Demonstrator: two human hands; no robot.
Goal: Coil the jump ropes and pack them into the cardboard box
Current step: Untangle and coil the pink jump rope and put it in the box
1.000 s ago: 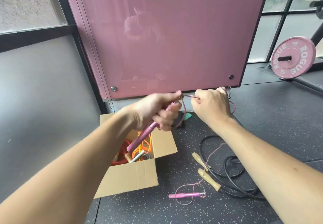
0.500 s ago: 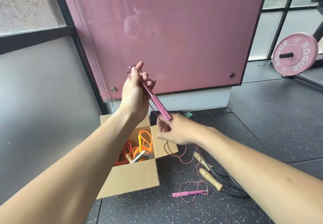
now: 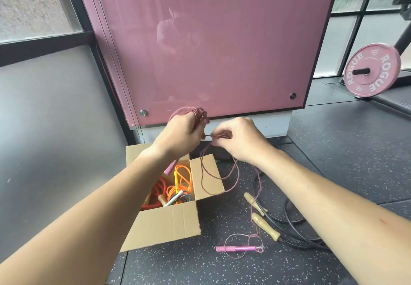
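While your left hand (image 3: 180,138) grips coils of the pink jump rope (image 3: 190,110) above the cardboard box (image 3: 162,224), your right hand (image 3: 239,140) pinches its loose strand, just beside the left.

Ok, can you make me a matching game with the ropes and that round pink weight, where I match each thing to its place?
Things:
1. orange rope
2. black rope
3. thin pink rope
4. round pink weight

Places:
A. lying wholly on the floor, right of the box
B. far right, standing on its edge
C. inside the box
D. looped over the left hand, pinched by the right hand

Pairs: 1-C, 2-A, 3-D, 4-B
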